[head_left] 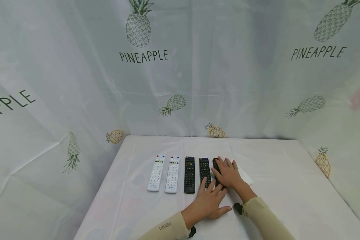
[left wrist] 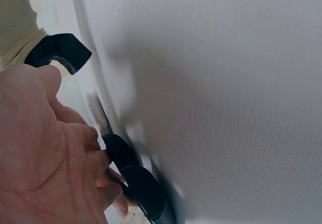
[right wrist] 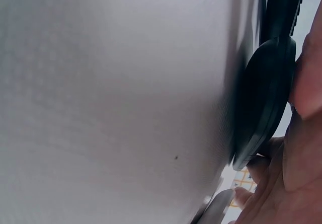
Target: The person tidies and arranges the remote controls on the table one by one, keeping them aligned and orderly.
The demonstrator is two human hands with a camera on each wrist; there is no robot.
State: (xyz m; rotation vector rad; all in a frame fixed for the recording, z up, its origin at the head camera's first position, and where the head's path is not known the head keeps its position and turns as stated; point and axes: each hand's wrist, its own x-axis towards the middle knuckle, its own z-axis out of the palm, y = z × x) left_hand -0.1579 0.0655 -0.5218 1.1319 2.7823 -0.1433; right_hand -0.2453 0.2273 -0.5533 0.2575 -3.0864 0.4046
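Note:
My left hand [head_left: 208,201] lies palm down with its fingers spread at the near ends of the fourth black remote control [head_left: 204,168] and the rightmost black remote [head_left: 215,164]. My right hand [head_left: 228,173] rests over the rightmost one with straight fingers, hiding much of it. Two rounded remote ends, a nearer one [left wrist: 146,189] and a farther one [left wrist: 121,151], show by the fingertips in the left wrist view. In the right wrist view a black remote [right wrist: 266,93] lies beside the palm. To the left stand a third black remote [head_left: 189,175] and two white remotes [head_left: 172,175] [head_left: 156,173].
A flat white item [head_left: 245,176] sticks out beyond my right hand; its kind is unclear. The remotes lie in a row on a white-covered table [head_left: 276,160]. A pineapple-print cloth [head_left: 228,83] hangs behind and at the sides. Dark wrist devices [head_left: 238,208] show at both sleeves.

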